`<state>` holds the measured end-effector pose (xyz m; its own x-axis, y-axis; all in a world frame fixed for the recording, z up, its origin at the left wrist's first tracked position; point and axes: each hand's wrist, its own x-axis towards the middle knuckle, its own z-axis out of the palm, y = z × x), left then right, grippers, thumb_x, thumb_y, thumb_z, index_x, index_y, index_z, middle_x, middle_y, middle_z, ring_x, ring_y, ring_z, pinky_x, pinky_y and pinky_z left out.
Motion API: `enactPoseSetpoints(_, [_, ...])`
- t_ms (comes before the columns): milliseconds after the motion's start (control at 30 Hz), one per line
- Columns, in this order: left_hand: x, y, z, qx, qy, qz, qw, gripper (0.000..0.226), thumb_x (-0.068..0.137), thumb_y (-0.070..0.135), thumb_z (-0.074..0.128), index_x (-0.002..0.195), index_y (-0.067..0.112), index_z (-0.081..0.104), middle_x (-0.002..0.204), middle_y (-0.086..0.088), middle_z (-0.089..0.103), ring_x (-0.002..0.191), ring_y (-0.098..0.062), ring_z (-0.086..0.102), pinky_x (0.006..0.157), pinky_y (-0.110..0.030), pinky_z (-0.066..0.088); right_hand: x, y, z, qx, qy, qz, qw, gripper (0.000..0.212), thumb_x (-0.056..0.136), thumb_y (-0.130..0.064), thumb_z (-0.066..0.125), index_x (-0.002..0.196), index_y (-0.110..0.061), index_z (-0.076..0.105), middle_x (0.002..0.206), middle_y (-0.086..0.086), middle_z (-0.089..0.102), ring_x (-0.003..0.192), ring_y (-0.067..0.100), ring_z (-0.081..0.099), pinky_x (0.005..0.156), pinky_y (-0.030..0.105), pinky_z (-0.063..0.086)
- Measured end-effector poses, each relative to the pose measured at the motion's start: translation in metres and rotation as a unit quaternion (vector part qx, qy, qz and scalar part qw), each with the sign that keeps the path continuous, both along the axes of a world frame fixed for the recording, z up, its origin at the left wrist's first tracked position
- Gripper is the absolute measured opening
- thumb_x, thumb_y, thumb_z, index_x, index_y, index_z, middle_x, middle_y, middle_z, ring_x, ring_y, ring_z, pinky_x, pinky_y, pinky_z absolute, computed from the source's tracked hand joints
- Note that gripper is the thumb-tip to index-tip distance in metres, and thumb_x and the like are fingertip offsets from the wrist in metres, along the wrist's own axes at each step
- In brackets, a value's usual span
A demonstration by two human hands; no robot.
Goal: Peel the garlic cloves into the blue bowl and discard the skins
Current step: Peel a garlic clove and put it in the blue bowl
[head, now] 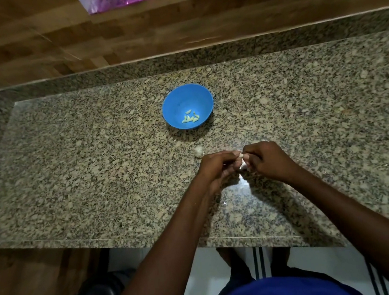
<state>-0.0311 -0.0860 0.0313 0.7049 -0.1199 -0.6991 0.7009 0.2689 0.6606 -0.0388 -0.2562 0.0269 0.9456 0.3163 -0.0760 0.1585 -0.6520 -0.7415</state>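
The left hand [218, 166] and the right hand [266, 160] meet just above the table [93, 172], fingertips of both pinching a single garlic clove [240, 157] between them. Only a pale sliver of the clove shows between the curled fingers, so whether its skin is half off or intact cannot be told; the work looks like peeling in mid-step.

Just beside the left hand, on its far side, a pale lump of unpeeled garlic [198, 151] lies on the stone, so at least one more piece seems to be waiting. A second pale bit may lie beyond the right hand, but it is too hidden to name.

Farther out stands the blue bowl [175, 100], upright, holding a small cluster of peeled cloves [191, 117] on its floor. The task therefore appears well under way but unfinished. No pile of skins and no bin can be made out, so discarding seems still ahead.
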Motion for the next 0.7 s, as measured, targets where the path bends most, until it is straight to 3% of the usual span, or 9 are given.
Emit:
enactPoseSetpoints(100, [0.0,0.002,-0.002,-0.037,0.031,0.002,0.999,0.007,0.092,-0.006,0.061,0.093,-0.006,0.067,0.076,-0.013,0.073,0.064,-0.013,0.071,0.06,-0.019,0.057,0.0,0.003,-0.006,-0.038,-0.053,0.001,0.998,0.033,0.088,-0.008,0.063,0.065,-0.03,0.054,0.05,-0.016,0.046,0.05,0.008,0.047,0.05,0.024,0.031])
enactPoseSetpoints(200, [-0.004,0.003,-0.009,-0.005,-0.002,-0.017,1.0,0.006,0.092,-0.003,0.064,0.094,-0.003,0.07,0.075,-0.012,0.072,0.065,-0.014,0.069,0.063,-0.021,0.059,-0.004,-0.003,-0.013,-0.044,-0.016,-0.04,0.998,0.018,0.089,-0.012,0.065,0.079,-0.023,0.075,0.062,-0.005,0.067,0.06,0.013,0.06,0.057,0.024,0.036])
enactPoseSetpoints(300, [-0.007,0.002,-0.016,0.048,-0.053,-0.045,0.996,0.006,0.09,0.005,0.07,0.095,0.002,0.073,0.074,-0.012,0.07,0.061,-0.015,0.065,0.058,-0.025,0.058,-0.008,-0.008,-0.011,-0.031,0.03,-0.1,0.994,0.018,0.089,-0.009,0.067,0.096,-0.017,0.081,0.077,0.002,0.077,0.064,0.004,0.063,0.057,0.003,0.037])
enactPoseSetpoints(367, [-0.007,0.001,-0.02,0.057,-0.067,-0.045,0.995,0.009,0.089,0.006,0.072,0.097,0.001,0.074,0.08,-0.015,0.071,0.065,-0.018,0.066,0.063,-0.028,0.06,-0.01,-0.007,-0.009,-0.05,0.037,-0.119,0.991,0.019,0.088,-0.01,0.07,0.101,-0.018,0.081,0.082,0.003,0.078,0.064,0.001,0.059,0.057,-0.001,0.034])
enactPoseSetpoints(400, [-0.007,0.001,-0.021,0.056,-0.07,-0.043,0.995,0.009,0.088,0.005,0.073,0.096,0.001,0.075,0.084,-0.017,0.072,0.068,-0.02,0.067,0.065,-0.028,0.06,-0.01,-0.006,-0.009,-0.062,0.043,-0.122,0.99,0.02,0.087,-0.012,0.072,0.104,-0.02,0.08,0.082,0.003,0.078,0.064,0.001,0.059,0.057,0.0,0.033])
enactPoseSetpoints(467, [-0.008,-0.001,-0.021,0.051,-0.078,-0.038,0.995,0.006,0.087,0.002,0.073,0.093,0.002,0.076,0.089,-0.018,0.073,0.071,-0.02,0.07,0.068,-0.028,0.061,-0.012,-0.003,-0.008,-0.086,0.053,-0.121,0.988,0.019,0.089,-0.02,0.072,0.106,-0.023,0.078,0.08,0.001,0.078,0.067,0.008,0.063,0.062,0.014,0.043])
enactPoseSetpoints(567, [-0.009,-0.002,-0.021,0.056,-0.093,-0.038,0.993,0.008,0.087,0.0,0.072,0.093,0.003,0.076,0.088,-0.018,0.074,0.073,-0.021,0.071,0.072,-0.029,0.061,-0.015,-0.004,-0.009,-0.132,0.037,-0.118,0.983,0.019,0.092,-0.033,0.066,0.087,-0.019,0.079,0.073,0.005,0.074,0.07,0.023,0.068,0.064,0.031,0.055])
enactPoseSetpoints(633, [-0.009,-0.001,-0.022,0.064,-0.105,-0.048,0.991,0.01,0.087,0.0,0.073,0.093,0.006,0.078,0.089,-0.019,0.074,0.078,-0.025,0.071,0.072,-0.031,0.061,-0.017,-0.005,-0.009,-0.164,0.036,-0.106,0.98,0.026,0.093,-0.036,0.064,0.081,-0.017,0.077,0.07,0.004,0.072,0.067,0.023,0.067,0.062,0.033,0.055])
enactPoseSetpoints(700, [-0.01,-0.001,-0.022,0.067,-0.118,-0.056,0.989,0.012,0.087,0.0,0.072,0.095,0.008,0.079,0.091,-0.021,0.074,0.08,-0.027,0.071,0.071,-0.03,0.06,-0.018,-0.005,-0.007,-0.179,0.037,-0.104,0.978,0.02,0.091,-0.033,0.066,0.081,-0.022,0.079,0.073,0.002,0.073,0.07,0.023,0.067,0.061,0.031,0.053])
